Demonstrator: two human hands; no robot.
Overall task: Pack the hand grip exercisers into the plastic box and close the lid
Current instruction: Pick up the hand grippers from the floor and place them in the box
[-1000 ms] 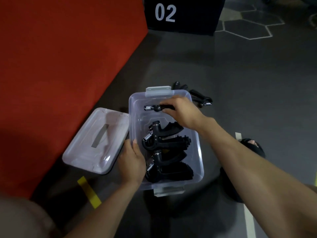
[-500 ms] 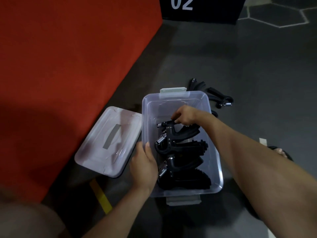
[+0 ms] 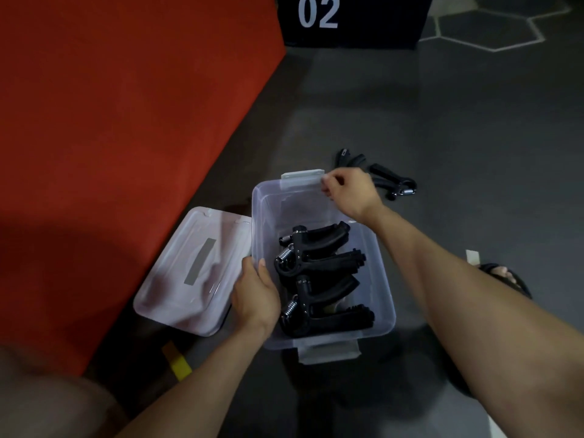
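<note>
Two black spring-loaded hand grip exercisers (image 3: pixel 392 181) are lying on the dark floor just beyond the far edge of the clear plastic box (image 3: pixel 384 306) — a hasty grab could be knocking them further off. Inside, black grippers (image 3: pixel 319 273) are stacking up; the left hand (image 3: pixel 256 295) is gripping the box's left wall, the right hand (image 3: pixel 346 192) is hovering loosely curled, holding nothing, while the translucent lid (image 3: pixel 192 270) is lying off at the left.

Left hand (image 3: pixel 254 294) grips a box wall, thumb inside. Right hand (image 3: pixel 347 192), arm outstretched, hovers with fingers (image 3: pixel 328 184) loosely curled, empty.
</note>
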